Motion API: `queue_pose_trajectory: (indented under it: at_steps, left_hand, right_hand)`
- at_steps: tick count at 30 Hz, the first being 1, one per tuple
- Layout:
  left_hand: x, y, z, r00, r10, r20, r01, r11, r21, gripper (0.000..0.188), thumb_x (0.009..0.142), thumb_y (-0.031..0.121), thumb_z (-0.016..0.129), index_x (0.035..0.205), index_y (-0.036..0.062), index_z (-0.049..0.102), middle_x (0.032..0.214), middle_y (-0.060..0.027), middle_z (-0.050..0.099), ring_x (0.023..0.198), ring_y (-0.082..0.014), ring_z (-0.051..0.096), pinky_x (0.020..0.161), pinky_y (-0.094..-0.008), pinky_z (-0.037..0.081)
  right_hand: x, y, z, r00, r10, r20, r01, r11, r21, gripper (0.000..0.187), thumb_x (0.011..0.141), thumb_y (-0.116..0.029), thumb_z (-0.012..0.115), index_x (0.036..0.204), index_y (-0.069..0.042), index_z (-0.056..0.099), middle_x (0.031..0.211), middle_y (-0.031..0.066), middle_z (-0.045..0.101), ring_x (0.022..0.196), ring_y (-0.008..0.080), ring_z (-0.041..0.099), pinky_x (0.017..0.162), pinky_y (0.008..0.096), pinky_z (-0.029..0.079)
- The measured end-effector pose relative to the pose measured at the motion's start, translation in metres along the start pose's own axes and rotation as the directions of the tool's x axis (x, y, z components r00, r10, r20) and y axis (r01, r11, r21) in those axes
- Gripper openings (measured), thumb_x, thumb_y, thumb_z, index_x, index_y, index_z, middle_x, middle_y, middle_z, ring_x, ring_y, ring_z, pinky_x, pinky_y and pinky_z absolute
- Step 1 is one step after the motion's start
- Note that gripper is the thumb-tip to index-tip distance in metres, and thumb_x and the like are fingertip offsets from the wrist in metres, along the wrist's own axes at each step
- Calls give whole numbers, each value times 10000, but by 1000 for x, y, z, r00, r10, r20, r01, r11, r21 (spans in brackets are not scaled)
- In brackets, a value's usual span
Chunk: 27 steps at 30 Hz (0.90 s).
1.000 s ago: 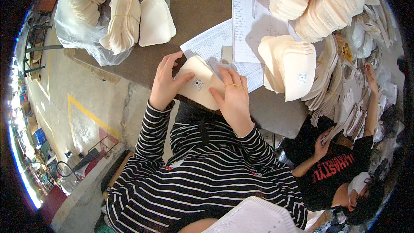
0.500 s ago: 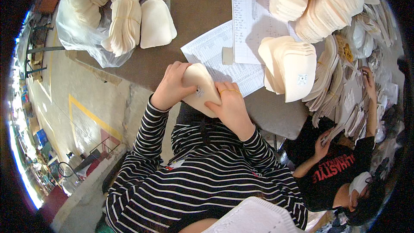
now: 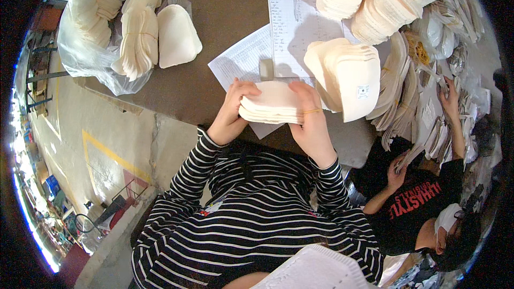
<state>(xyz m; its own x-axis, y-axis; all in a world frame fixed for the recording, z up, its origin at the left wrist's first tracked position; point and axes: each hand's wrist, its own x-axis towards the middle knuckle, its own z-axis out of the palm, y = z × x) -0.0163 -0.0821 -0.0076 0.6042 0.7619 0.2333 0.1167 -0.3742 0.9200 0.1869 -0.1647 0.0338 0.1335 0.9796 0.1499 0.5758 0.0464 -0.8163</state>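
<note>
A small stack of cream, flat, round-ended insole-like pads (image 3: pixel 272 101) is held level between my two hands above the table's near edge. My left hand (image 3: pixel 231 115) grips its left end, fingers over the top and thumb below. At the other end, my right hand (image 3: pixel 311 128) is closed round the stack. A thin yellow rubber band (image 3: pixel 313 111) crosses my right hand's fingers. Just right of that hand lies a fanned stack of similar pads (image 3: pixel 345 80), its top one bearing a small printed label.
Beyond my hands lie printed sheets (image 3: pixel 241 56) and an open notebook (image 3: pixel 300 32) with a pen. Banded pads (image 3: pixel 138 40), loose pads (image 3: pixel 179 37) and a plastic bag (image 3: pixel 80 48) are at left. More bundles (image 3: pixel 388 5) stand back right. A co-worker (image 3: pixel 417 198) handles pieces at right.
The stack has turned from tilted, label side showing, to level with its layered edge toward me. My right hand's fingers have moved over its top. The view has shifted slightly.
</note>
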Motion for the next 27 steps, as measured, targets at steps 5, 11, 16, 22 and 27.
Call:
queue_pose_trajectory:
  at_steps: [5,11,16,22,27]
  left_hand:
    - [-12,2,-4,996,-73,-47,59,969,-241,420,803,-99,641,1169,46,495,1191,-113,545,1117,-273,513,1059,-398,344]
    - [-6,-3,5,991,-134,-16,121,933,-338,438,826,-8,612,1213,58,417,1255,-133,468,1186,-240,435,1068,-349,303]
    - [-16,6,13,974,-209,-89,156,901,-405,433,830,-7,577,1223,58,407,1261,-139,460,1174,-243,442,1084,-373,299]
    - [-26,-4,21,993,-111,-27,108,991,-76,614,954,235,631,1419,35,285,1393,-199,435,1290,-296,448,1116,-421,321]
    - [-32,1,12,1000,18,-24,-19,999,-30,583,916,86,605,1406,64,291,1362,-211,455,1288,-347,461,1108,-482,339]
  right_hand:
    - [-23,26,0,977,211,22,-204,905,373,451,850,126,580,1280,10,516,1264,119,539,1167,173,528,1007,290,414]
    - [-21,22,11,995,105,-1,-97,925,368,434,822,84,619,1236,-9,524,1249,145,527,1195,246,515,1043,337,383]
    - [-31,21,1,995,98,11,-97,947,307,474,809,69,613,1259,-39,509,1247,206,540,1197,377,528,1061,439,398]
    - [-32,9,14,994,95,-44,-83,970,229,512,815,114,556,1281,-68,447,1369,256,360,1239,438,450,1077,477,375]
    - [-43,10,4,1000,-2,-30,10,963,268,434,803,108,562,1193,-65,478,1255,235,426,1147,408,477,1012,446,402]
